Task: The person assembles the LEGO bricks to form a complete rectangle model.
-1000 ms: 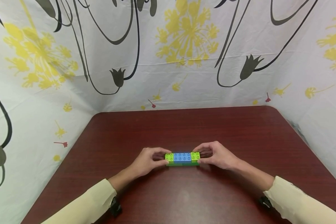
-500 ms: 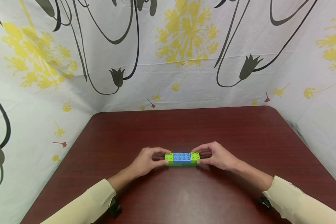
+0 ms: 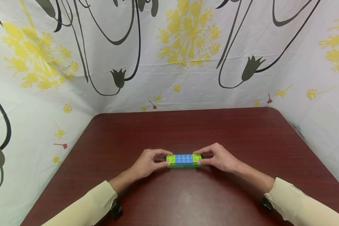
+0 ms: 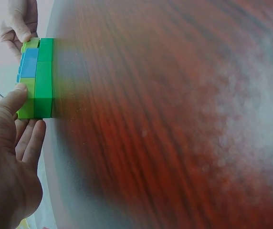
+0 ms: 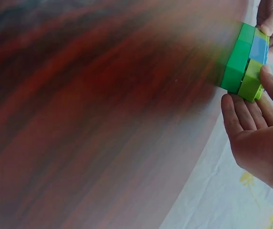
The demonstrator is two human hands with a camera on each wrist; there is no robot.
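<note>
On the table, two dark green bricks lie end to end as a lower layer. A blue brick sits on top of them in the middle, between a left lime brick and a right lime brick. My left hand pinches the left lime brick, thumb on its near side and fingers at the far side. With thumb and fingers, my right hand pinches the right lime brick. A thin dark gap shows under that brick in the right wrist view, above the green brick.
The dark red wooden table has rounded far corners. A white cloth with yellow and grey flower prints hangs behind it and at both sides. Light sleeves cover both forearms, with a small black device at each wrist.
My right thumb and fingers have shifted slightly left, further onto the right lime brick. The left hand and the bricks stay nearly in place.
</note>
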